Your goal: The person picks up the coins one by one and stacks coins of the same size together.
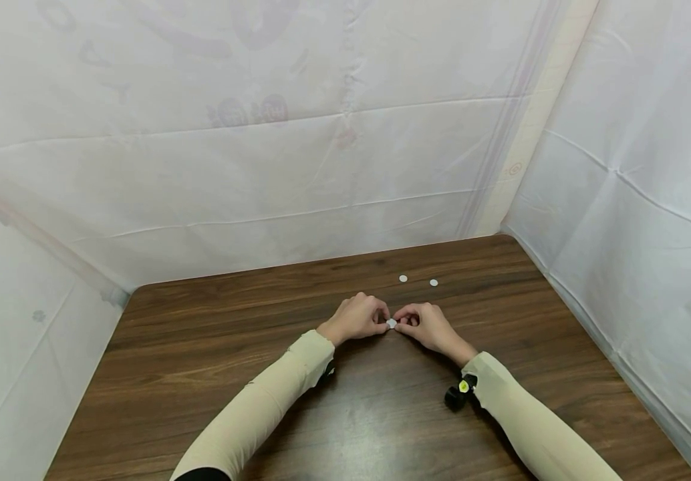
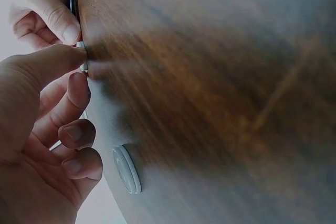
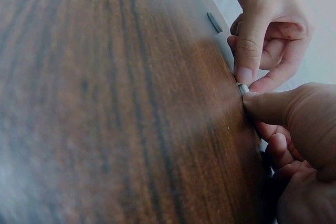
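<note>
A small white disc (image 1: 391, 323) is between the two hands, low at the table surface. My left hand (image 1: 357, 318) pinches it from the left with thumb and forefinger, the other fingers loosely bent. From the right, my right hand (image 1: 432, 329) pinches its opposite side. In the left wrist view the disc's edge (image 2: 82, 59) shows beside the left thumb, partly covered by it. The right wrist view shows the same disc (image 3: 243, 89) between both thumbs. Two more white discs, a left one (image 1: 403, 278) and a right one (image 1: 434, 282), lie farther back on the table.
The brown wood-grain table (image 1: 201, 361) has rounded back corners. Pale printed sheets (image 1: 297, 174) hang behind it and at both sides. A dark wrist device (image 1: 456, 399) sits under the right sleeve, close over the tabletop.
</note>
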`<state>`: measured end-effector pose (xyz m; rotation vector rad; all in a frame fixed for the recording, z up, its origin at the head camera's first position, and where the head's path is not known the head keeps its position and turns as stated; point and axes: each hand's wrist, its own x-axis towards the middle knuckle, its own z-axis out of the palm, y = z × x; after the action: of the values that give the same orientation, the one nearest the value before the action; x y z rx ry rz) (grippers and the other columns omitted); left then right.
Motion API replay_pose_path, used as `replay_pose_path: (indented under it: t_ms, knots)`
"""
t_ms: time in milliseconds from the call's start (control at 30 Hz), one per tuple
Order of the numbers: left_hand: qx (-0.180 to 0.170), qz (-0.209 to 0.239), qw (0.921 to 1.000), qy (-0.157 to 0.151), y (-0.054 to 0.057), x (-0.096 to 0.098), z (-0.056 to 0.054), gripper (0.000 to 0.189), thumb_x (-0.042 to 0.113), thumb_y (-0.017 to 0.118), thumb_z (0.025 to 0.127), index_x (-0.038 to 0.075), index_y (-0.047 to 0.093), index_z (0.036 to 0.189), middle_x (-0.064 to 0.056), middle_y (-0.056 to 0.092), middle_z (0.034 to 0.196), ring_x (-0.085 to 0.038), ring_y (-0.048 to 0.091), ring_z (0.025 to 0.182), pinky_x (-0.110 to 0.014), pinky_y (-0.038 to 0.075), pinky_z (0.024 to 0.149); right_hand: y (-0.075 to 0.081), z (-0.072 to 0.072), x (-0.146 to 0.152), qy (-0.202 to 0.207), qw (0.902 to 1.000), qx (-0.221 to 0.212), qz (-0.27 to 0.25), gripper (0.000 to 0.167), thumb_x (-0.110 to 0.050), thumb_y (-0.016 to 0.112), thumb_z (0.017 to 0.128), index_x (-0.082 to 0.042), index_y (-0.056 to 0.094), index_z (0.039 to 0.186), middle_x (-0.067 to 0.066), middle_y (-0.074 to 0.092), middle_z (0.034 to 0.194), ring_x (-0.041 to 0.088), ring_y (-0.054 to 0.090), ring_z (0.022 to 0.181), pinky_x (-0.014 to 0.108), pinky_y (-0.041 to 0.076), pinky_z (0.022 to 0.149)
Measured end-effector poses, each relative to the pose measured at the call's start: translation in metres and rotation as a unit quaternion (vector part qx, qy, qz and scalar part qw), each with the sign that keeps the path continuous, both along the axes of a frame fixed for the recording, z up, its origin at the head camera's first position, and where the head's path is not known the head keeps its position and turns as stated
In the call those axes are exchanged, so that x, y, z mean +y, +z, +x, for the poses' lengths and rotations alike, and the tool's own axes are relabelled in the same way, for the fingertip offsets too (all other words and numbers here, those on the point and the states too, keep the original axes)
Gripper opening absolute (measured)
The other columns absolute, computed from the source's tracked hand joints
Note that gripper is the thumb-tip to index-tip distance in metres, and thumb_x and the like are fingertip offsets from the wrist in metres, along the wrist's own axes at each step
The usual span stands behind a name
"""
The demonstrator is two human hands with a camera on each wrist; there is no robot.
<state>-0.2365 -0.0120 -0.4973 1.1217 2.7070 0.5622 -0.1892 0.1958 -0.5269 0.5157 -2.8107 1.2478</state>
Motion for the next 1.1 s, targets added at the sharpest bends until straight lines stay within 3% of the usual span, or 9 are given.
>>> replay_pose_path:
  t_ms: [500,1100]
  knots:
    - [-0.012,0.008,0.9999,0.006,0.0036,-0.0009,0.0039,0.012,0.032,0.077,0.095,0.021,0.08,0.098,0.013,0.059,0.066,-0.004,0.053,0.056,-0.022,0.042,0.051,-0.0004,0.001,0.0001,0.004,1.0,-0.003,-0.004,0.008,-0.014,0.079,0.092,-0.013,0.079,0.099,-0.011,0.066,0.077,0.006,0.051,0.06,0.023,0.042,0.057]
    - [0.002,0.0,0.9999,0.016,0.0005,0.0019,0.0054,0.013,0.032,0.076,0.095,0.021,0.08,0.1,0.014,0.059,0.067,-0.002,0.054,0.057,-0.022,0.044,0.051,0.0016,0.0,0.0032,0.021,0.9997,-0.007,-0.003,0.01,-0.014,0.078,0.092,-0.013,0.079,0.103,-0.01,0.066,0.079,0.006,0.051,0.061,0.024,0.043,0.058]
